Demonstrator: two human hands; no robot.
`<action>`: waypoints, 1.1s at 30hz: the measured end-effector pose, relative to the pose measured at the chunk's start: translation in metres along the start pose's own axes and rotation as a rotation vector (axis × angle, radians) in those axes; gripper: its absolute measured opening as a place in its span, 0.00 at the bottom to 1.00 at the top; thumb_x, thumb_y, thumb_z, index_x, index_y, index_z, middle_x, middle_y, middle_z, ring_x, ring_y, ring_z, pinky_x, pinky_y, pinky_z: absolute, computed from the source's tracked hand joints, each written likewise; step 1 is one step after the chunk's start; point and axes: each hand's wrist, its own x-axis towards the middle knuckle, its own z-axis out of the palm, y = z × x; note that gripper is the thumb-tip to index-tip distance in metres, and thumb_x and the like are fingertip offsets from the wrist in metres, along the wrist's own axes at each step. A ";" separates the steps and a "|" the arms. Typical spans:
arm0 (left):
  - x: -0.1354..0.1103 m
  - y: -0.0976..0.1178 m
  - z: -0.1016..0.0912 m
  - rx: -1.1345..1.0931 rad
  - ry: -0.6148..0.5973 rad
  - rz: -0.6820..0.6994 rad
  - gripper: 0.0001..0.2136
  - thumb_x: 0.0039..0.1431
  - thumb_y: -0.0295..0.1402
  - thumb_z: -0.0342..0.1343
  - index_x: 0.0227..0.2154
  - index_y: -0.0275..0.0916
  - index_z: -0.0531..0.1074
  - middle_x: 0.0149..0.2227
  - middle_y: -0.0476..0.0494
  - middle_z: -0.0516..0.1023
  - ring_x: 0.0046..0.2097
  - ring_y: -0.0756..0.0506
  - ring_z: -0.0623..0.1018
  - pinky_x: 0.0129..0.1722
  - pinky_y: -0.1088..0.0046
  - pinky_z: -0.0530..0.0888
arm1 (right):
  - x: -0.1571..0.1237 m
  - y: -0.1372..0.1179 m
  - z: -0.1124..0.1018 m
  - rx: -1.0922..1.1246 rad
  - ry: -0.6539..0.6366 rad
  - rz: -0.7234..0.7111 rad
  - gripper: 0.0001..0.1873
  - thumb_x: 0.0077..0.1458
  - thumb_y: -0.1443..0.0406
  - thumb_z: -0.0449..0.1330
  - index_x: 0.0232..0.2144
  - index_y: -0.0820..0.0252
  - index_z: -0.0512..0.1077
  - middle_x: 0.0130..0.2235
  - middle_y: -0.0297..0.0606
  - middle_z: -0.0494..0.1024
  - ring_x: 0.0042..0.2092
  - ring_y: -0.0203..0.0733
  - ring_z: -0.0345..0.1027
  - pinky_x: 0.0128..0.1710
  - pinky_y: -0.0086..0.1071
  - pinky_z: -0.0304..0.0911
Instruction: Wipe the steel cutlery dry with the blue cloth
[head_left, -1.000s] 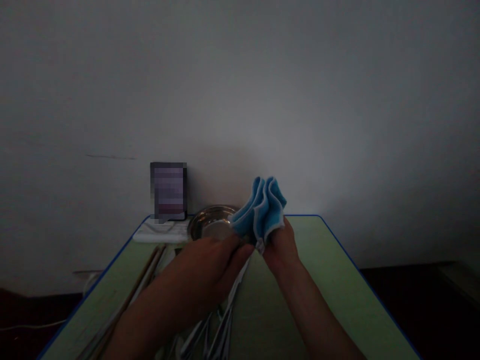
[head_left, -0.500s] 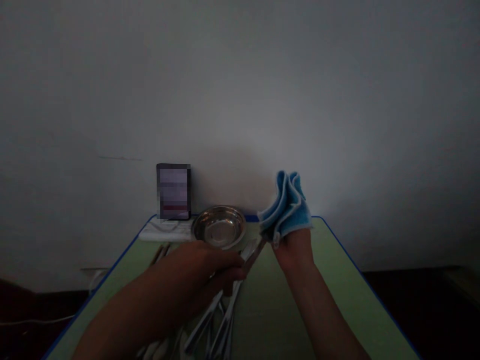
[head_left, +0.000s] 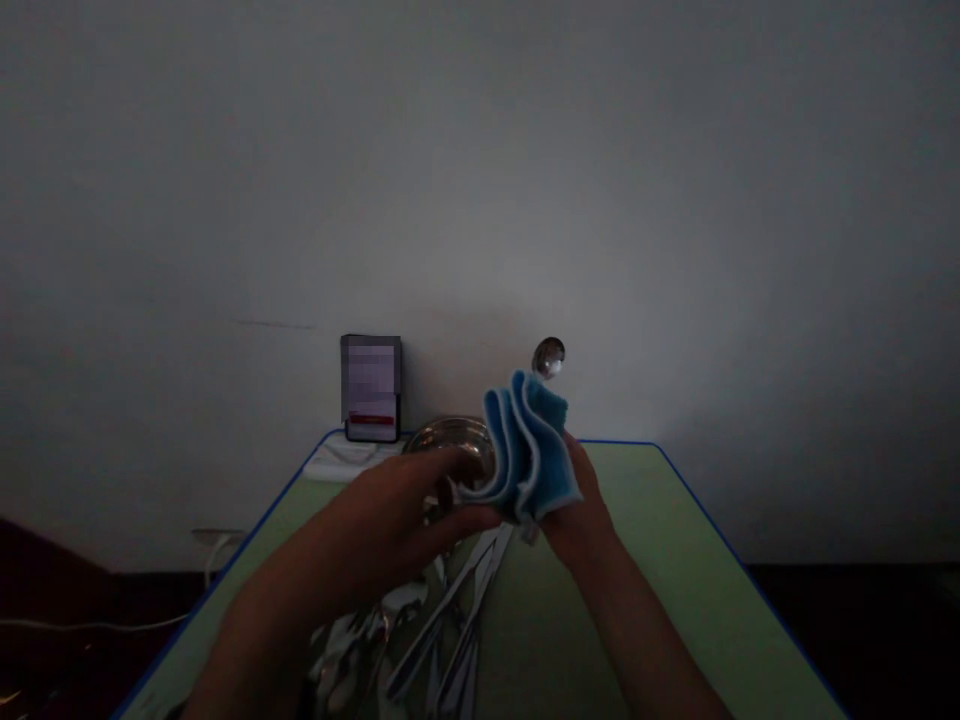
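Note:
In my right hand [head_left: 581,510] is a folded blue cloth [head_left: 536,450] with pale edges, the fingers closed and mostly hidden behind it. A metal spoon [head_left: 549,357] pokes out above the cloth with its round bowl up; the rest of it is hidden by cloth and fingers. My left hand [head_left: 420,500] is closed at the cloth's lower left edge, in line with the spoon's hidden handle. Below my hands, several pieces of metal cutlery [head_left: 450,640] lie on the green table [head_left: 555,640], some behind my left forearm.
Behind my left hand a shiny metal bowl [head_left: 450,432] stands near the table's back edge. A tablet or phone [head_left: 373,390] leans on the wall [head_left: 480,200], with a white flat item [head_left: 341,460] in front of it. A white cord [head_left: 97,626] runs at left.
The spoon's bowl now shows above the cloth. My left hand has come up to the cloth, and the cloth has moved left. The view has shifted slightly.

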 end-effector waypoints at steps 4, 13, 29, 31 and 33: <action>0.000 -0.006 -0.008 -0.201 0.197 -0.118 0.22 0.60 0.46 0.44 0.53 0.39 0.60 0.47 0.42 0.74 0.43 0.46 0.75 0.41 0.70 0.71 | 0.002 0.002 -0.014 -0.303 -0.333 0.102 0.13 0.52 0.56 0.57 0.32 0.59 0.74 0.28 0.31 0.74 0.29 0.35 0.66 0.32 0.28 0.62; 0.017 -0.031 -0.003 -0.226 0.529 -0.259 0.14 0.58 0.41 0.47 0.28 0.38 0.73 0.24 0.49 0.78 0.24 0.49 0.74 0.25 0.75 0.69 | 0.007 0.016 -0.026 -0.799 -0.824 0.079 0.14 0.58 0.58 0.50 0.33 0.60 0.71 0.32 0.33 0.75 0.33 0.37 0.66 0.33 0.30 0.61; 0.038 0.002 0.052 -0.224 0.234 0.014 0.15 0.61 0.40 0.43 0.43 0.38 0.69 0.39 0.43 0.77 0.40 0.46 0.76 0.41 0.71 0.71 | -0.030 0.009 -0.070 -0.829 -0.367 0.062 0.22 0.62 0.55 0.40 0.52 0.57 0.61 0.28 0.32 0.70 0.25 0.33 0.64 0.26 0.29 0.62; 0.039 -0.003 0.065 -0.163 0.193 -0.012 0.19 0.61 0.42 0.42 0.49 0.35 0.65 0.47 0.37 0.73 0.45 0.42 0.74 0.46 0.63 0.69 | -0.026 0.014 -0.102 -1.305 -0.145 0.039 0.19 0.63 0.58 0.40 0.50 0.56 0.64 0.35 0.35 0.73 0.35 0.34 0.69 0.36 0.29 0.64; 0.037 -0.008 0.074 -0.109 0.112 0.007 0.21 0.59 0.43 0.45 0.50 0.36 0.63 0.54 0.35 0.66 0.50 0.40 0.71 0.50 0.60 0.66 | -0.020 0.017 -0.142 -1.459 0.003 0.088 0.17 0.62 0.64 0.44 0.48 0.62 0.66 0.43 0.43 0.72 0.46 0.39 0.66 0.46 0.34 0.61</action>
